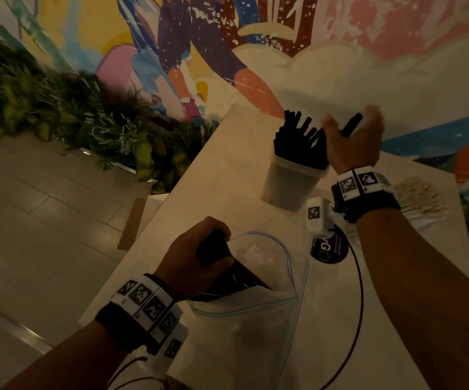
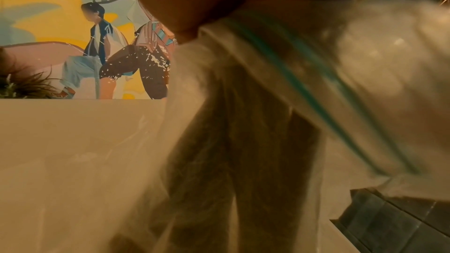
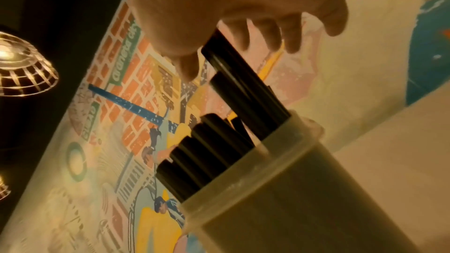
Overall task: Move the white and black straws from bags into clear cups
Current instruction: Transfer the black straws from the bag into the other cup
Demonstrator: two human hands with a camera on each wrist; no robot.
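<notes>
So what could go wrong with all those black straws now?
The tall clear plastic cup looks crowded with black straws, and the right hand is close above it, so a nudge might tip it. The left hand grips a bundle through the clear zip bag; some could slide out.

A pale, smooth rectangular table [image 1: 227, 175] stood before a colourful painted wall mural [image 1: 255, 38]. Green leafy plants [image 1: 58, 114] lined the grey tiled floor [image 1: 30, 220]. A round black sticker [image 1: 329, 249] and thin black cable [image 1: 358, 291] lay on the table.
</notes>
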